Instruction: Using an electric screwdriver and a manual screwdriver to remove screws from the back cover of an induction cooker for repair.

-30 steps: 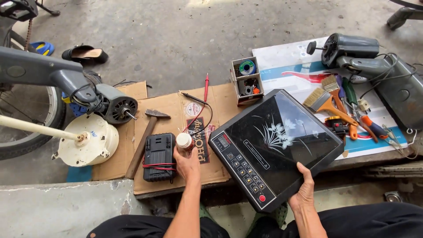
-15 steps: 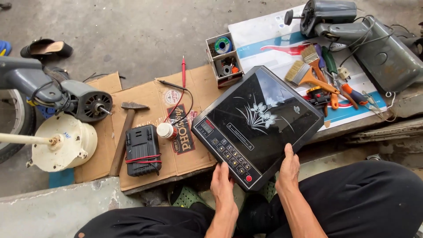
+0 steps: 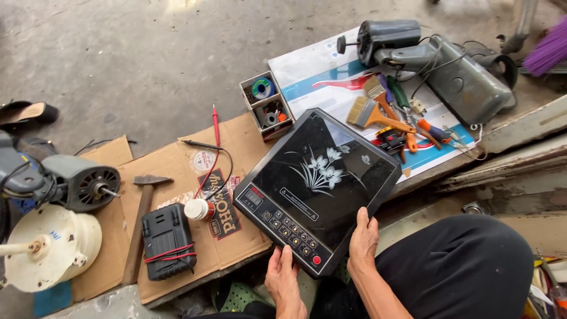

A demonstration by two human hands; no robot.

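Note:
A black induction cooktop (image 3: 319, 183) with a white flower pattern and a button panel lies tilted in front of me. My left hand (image 3: 283, 277) grips its near corner by the button panel. My right hand (image 3: 362, 243) holds its near right edge, thumb on the glass. A small white jar with a red band (image 3: 199, 209) stands on the cardboard (image 3: 171, 165) to the left, apart from both hands.
On the cardboard lie a hammer (image 3: 140, 215), a black box bound with red bands (image 3: 168, 241) and red and black probes (image 3: 215, 127). Fan motors (image 3: 77, 183) sit left. A small parts box (image 3: 269, 103), paintbrushes (image 3: 369, 112), pliers and a grey motor (image 3: 387, 36) lie behind the cooktop.
My left hand let go of the white jar on the cardboard and came to the cooktop's near corner. Both hands now hold the cooktop, and the view has shifted left.

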